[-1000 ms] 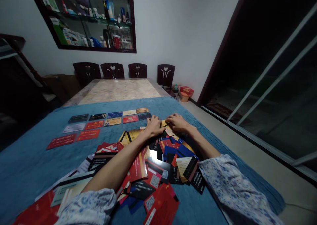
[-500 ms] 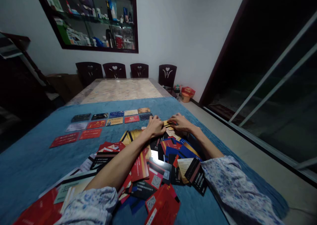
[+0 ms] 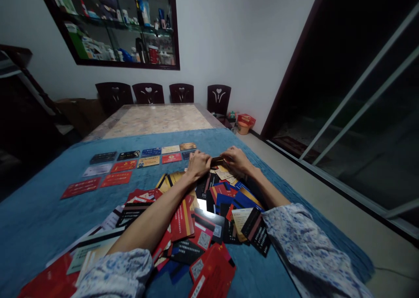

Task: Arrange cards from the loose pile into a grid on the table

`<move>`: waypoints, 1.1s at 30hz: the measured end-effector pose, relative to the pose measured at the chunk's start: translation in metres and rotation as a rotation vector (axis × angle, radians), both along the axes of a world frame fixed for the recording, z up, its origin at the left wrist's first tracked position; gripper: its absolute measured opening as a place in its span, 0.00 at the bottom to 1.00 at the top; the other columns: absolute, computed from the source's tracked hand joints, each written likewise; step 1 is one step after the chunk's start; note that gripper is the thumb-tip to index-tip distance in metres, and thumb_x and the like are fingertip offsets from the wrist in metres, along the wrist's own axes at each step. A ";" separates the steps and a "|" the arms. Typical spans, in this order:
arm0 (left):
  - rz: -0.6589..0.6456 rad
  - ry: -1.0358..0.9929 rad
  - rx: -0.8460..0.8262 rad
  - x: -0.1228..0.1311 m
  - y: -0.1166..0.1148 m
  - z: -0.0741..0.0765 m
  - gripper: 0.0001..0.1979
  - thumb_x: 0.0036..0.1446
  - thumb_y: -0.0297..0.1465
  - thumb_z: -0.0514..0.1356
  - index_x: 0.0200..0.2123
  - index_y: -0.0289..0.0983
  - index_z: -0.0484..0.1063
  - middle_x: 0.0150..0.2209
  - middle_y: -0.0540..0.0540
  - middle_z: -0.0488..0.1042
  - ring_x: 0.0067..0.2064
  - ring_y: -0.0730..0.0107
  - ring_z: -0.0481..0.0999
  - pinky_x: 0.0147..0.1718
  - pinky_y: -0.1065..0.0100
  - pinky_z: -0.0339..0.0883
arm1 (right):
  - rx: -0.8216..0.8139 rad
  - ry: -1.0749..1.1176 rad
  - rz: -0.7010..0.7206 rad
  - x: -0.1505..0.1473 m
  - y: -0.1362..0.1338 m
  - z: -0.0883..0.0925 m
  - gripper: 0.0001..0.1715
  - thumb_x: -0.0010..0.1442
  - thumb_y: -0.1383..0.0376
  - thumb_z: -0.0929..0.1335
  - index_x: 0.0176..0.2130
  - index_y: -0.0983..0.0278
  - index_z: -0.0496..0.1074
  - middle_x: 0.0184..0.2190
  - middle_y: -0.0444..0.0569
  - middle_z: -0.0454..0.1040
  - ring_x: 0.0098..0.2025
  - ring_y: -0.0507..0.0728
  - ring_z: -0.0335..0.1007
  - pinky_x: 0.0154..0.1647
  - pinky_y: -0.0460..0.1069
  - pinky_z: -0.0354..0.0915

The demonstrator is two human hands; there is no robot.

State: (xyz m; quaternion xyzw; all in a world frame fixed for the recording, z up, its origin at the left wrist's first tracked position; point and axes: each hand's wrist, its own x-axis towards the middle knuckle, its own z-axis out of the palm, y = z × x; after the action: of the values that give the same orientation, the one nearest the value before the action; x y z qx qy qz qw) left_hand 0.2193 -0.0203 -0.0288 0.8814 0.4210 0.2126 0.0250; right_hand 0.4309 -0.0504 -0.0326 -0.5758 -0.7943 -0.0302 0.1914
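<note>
A loose pile of plastic cards (image 3: 209, 232) in red, black, gold and blue spreads under my forearms. At its far edge my left hand (image 3: 199, 163) and my right hand (image 3: 236, 160) face each other. Between them is a card (image 3: 217, 159), tilted so mostly its thin dark edge shows, with the fingers of both hands closed on its two ends. Some fingertips are hidden behind the hands. To the left of my left hand, cards lie in rows, among them a red card (image 3: 171, 158) and an orange card (image 3: 148, 161).
A blue cloth (image 3: 36, 219) covers the near part of the table; its stone top (image 3: 157, 116) shows beyond. Dark chairs (image 3: 218, 98) stand behind. A wall cabinet (image 3: 124, 62) and a sliding glass door (image 3: 366, 127) frame the room.
The card between my hands has come up from lying nearly flat on the pile to a tilted position. Both hands have risen slightly with it. The view has shifted a little.
</note>
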 end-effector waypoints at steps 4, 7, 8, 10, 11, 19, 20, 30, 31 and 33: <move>0.022 -0.039 -0.020 -0.001 0.004 -0.001 0.15 0.65 0.29 0.52 0.42 0.40 0.81 0.45 0.42 0.81 0.50 0.54 0.70 0.49 0.55 0.61 | 0.016 0.036 -0.035 -0.004 -0.003 0.004 0.20 0.61 0.71 0.64 0.48 0.62 0.80 0.40 0.53 0.80 0.45 0.60 0.68 0.45 0.51 0.61; 0.023 -0.079 -0.045 -0.002 0.005 -0.001 0.17 0.62 0.25 0.53 0.45 0.40 0.80 0.47 0.43 0.81 0.51 0.55 0.70 0.50 0.55 0.61 | 0.037 0.076 -0.063 -0.007 -0.005 0.004 0.22 0.61 0.72 0.63 0.51 0.62 0.78 0.41 0.54 0.79 0.45 0.60 0.69 0.45 0.50 0.62; 0.023 -0.090 -0.054 -0.002 0.006 -0.001 0.17 0.62 0.25 0.53 0.46 0.40 0.80 0.47 0.43 0.81 0.51 0.55 0.71 0.50 0.55 0.61 | 0.042 0.087 -0.069 -0.008 -0.005 0.004 0.23 0.61 0.73 0.63 0.53 0.62 0.77 0.41 0.54 0.78 0.44 0.60 0.69 0.45 0.50 0.62; 0.023 -0.108 -0.069 -0.001 0.006 -0.002 0.17 0.62 0.25 0.52 0.47 0.40 0.79 0.49 0.43 0.80 0.52 0.55 0.70 0.51 0.56 0.61 | 0.049 0.092 -0.085 -0.010 -0.005 0.002 0.25 0.61 0.73 0.64 0.55 0.62 0.74 0.41 0.54 0.78 0.43 0.59 0.70 0.45 0.50 0.62; 0.024 -0.118 -0.075 -0.001 0.006 -0.002 0.18 0.61 0.24 0.52 0.48 0.40 0.78 0.49 0.43 0.80 0.53 0.55 0.70 0.51 0.56 0.61 | 0.051 0.086 -0.096 -0.010 -0.005 0.001 0.26 0.61 0.73 0.64 0.56 0.62 0.73 0.41 0.54 0.77 0.42 0.59 0.70 0.45 0.50 0.62; 0.026 -0.092 -0.083 0.000 0.003 -0.004 0.19 0.60 0.23 0.53 0.51 0.41 0.73 0.45 0.43 0.79 0.50 0.55 0.71 0.49 0.58 0.62 | 0.018 -0.016 -0.128 -0.014 -0.007 -0.001 0.24 0.62 0.71 0.64 0.57 0.60 0.71 0.40 0.53 0.80 0.40 0.58 0.71 0.41 0.49 0.60; 0.027 -0.081 -0.080 0.000 0.003 -0.004 0.19 0.60 0.23 0.53 0.52 0.41 0.72 0.45 0.42 0.79 0.50 0.55 0.71 0.48 0.58 0.62 | 0.009 -0.034 -0.129 -0.015 -0.008 0.000 0.24 0.62 0.70 0.64 0.57 0.60 0.71 0.40 0.52 0.80 0.40 0.58 0.71 0.41 0.48 0.60; 0.041 0.025 -0.093 0.000 0.000 -0.004 0.18 0.61 0.25 0.52 0.54 0.41 0.68 0.46 0.39 0.78 0.50 0.51 0.70 0.47 0.55 0.60 | -0.041 -0.157 -0.128 -0.020 -0.012 0.005 0.28 0.61 0.66 0.66 0.60 0.59 0.68 0.47 0.54 0.79 0.46 0.61 0.69 0.43 0.50 0.56; 0.043 0.028 -0.096 0.000 -0.001 -0.003 0.18 0.61 0.25 0.51 0.54 0.40 0.68 0.46 0.39 0.78 0.50 0.51 0.70 0.47 0.55 0.60 | -0.045 -0.158 -0.125 -0.020 -0.012 0.005 0.28 0.61 0.66 0.66 0.61 0.60 0.68 0.48 0.54 0.78 0.47 0.61 0.69 0.44 0.51 0.56; 0.042 0.031 -0.106 0.000 -0.002 -0.002 0.18 0.61 0.25 0.51 0.53 0.40 0.68 0.47 0.40 0.78 0.51 0.51 0.70 0.47 0.55 0.60 | -0.055 -0.160 -0.118 -0.019 -0.012 0.004 0.29 0.61 0.65 0.66 0.61 0.60 0.67 0.49 0.55 0.78 0.48 0.62 0.68 0.44 0.51 0.56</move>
State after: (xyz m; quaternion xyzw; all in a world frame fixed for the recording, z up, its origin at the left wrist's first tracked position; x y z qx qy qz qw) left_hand 0.2197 -0.0222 -0.0305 0.8731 0.4503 0.1766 0.0605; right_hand 0.4120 -0.0621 -0.0285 -0.6222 -0.7724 -0.0655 0.1094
